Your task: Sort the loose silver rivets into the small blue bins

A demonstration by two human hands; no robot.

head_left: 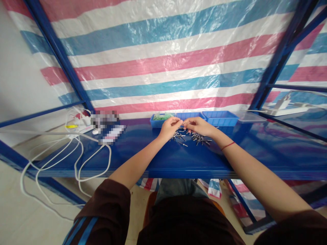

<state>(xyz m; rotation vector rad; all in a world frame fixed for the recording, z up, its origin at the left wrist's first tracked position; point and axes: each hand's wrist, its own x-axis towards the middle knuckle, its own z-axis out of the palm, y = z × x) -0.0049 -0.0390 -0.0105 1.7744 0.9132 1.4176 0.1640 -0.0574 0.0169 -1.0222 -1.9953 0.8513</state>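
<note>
My left hand point(170, 128) and my right hand point(198, 126) meet at the fingertips above a blue tabletop point(163, 156). Both are closed in a pinch, and what lies between the fingers is too small to make out. Small metal pieces like rivets point(199, 137) are heaped under my right hand. A second scatter of these pieces point(178, 135) lies beside and below my left hand. Behind the hands stand a blue bin with green contents point(155, 122), a middle blue bin point(190, 116) partly hidden by the hands, and a larger blue bin point(221, 119) on the right.
White cables point(79, 163) loop over the table's left end and hang down, near a blurred-out cluster of items point(105, 119). A clear shallow tray point(251, 116) is right of the bins. Blue metal posts point(60, 54) frame a striped plastic sheet point(163, 61) behind.
</note>
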